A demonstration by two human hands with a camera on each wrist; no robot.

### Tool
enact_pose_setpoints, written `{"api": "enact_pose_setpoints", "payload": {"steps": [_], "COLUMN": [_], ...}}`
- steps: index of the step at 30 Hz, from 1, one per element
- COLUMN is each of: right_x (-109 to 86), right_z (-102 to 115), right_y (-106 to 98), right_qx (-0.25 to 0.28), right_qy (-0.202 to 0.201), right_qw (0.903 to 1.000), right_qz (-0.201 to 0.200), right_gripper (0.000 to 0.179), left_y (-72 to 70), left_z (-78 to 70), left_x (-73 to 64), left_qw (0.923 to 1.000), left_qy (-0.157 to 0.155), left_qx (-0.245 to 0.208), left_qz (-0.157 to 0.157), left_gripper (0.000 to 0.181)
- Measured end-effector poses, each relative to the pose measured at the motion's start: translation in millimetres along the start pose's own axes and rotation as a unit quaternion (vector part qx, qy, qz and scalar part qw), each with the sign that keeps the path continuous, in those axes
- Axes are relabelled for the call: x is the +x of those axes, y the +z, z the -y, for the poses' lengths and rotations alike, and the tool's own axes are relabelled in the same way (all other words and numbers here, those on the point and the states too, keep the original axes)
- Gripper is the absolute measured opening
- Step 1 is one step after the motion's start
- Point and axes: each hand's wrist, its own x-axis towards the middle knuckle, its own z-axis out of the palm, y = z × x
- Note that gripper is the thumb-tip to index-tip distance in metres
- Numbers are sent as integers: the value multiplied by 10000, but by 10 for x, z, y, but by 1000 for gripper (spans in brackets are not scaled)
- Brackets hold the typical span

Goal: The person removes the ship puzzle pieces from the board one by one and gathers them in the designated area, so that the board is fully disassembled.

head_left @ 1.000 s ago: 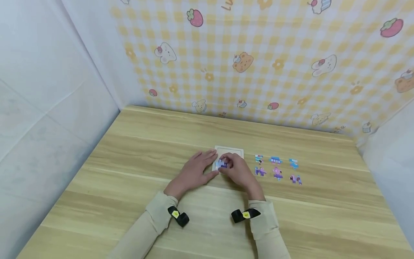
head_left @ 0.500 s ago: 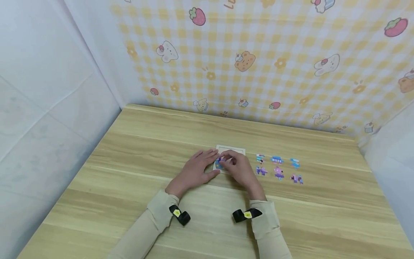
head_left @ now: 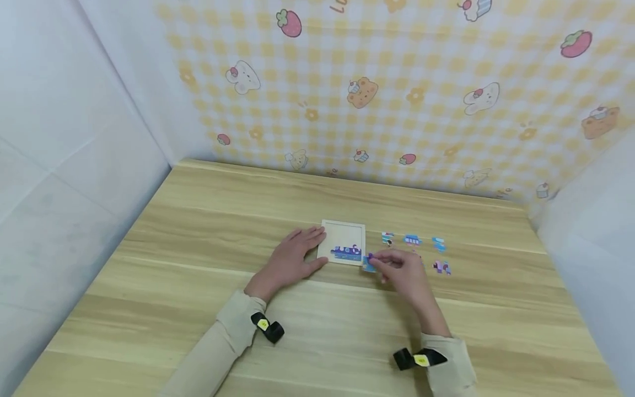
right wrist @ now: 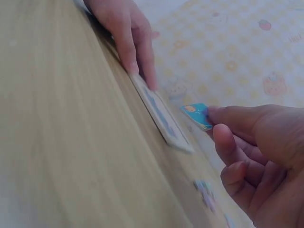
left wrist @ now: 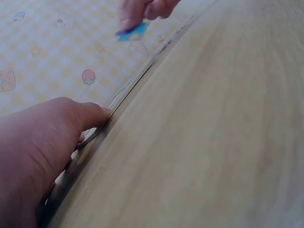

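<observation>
My left hand (head_left: 294, 258) rests with fairly straight fingers and thumb at the left edge of the square wooden puzzle tray (head_left: 342, 224). Inside the tray, along its lower right, lie joined purple and blue puzzle pieces (head_left: 348, 252). My right hand (head_left: 404, 273) pinches a blue jigsaw piece (right wrist: 195, 115) between thumb and fingers, just off the tray's lower right corner. In the right wrist view this piece shows an orange patch and is held up in the air. The left wrist view shows the left thumb (left wrist: 97, 114) at the tray's edge.
Several loose jigsaw pieces lie in two rows right of the tray, among them a blue piece with windows (head_left: 412, 240) and a purple one (head_left: 442, 267). The right hand partly hides the lower row. A checked cloth (head_left: 397, 127) hangs behind the wooden table (head_left: 198, 220).
My right hand has moved from over the tray to the right, past its lower right corner, carrying the blue jigsaw piece. The left hand stays at the tray's edge.
</observation>
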Motion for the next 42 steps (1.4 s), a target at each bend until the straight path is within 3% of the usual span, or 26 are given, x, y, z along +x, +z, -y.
{"api": "enact_pose_setpoints", "payload": {"steps": [5, 10, 22, 42], "right_x": [-134, -191, -174, -129], "right_z": [-149, -256, -346, -458], "right_y": [-201, -285, -278, -285], "right_qx": [-242, -573, -760, -790], "right_qy": [263, 255, -110, -229], "right_qw": [9993, 9979, 9970, 9965], "right_qz": [106, 169, -22, -124], "right_gripper": [14, 13, 11, 9], "left_y": [-38, -17, 24, 4], "left_z": [26, 51, 58, 24], "left_x": [-16, -19, -2, 10], "left_qw": [10000, 10000, 10000, 10000], "left_qy": [-20, -17, 7, -39], "left_qx": [-17, -4, -35, 7], "left_qz": [-21, 15, 5, 39], "left_gripper": [69, 69, 70, 69]}}
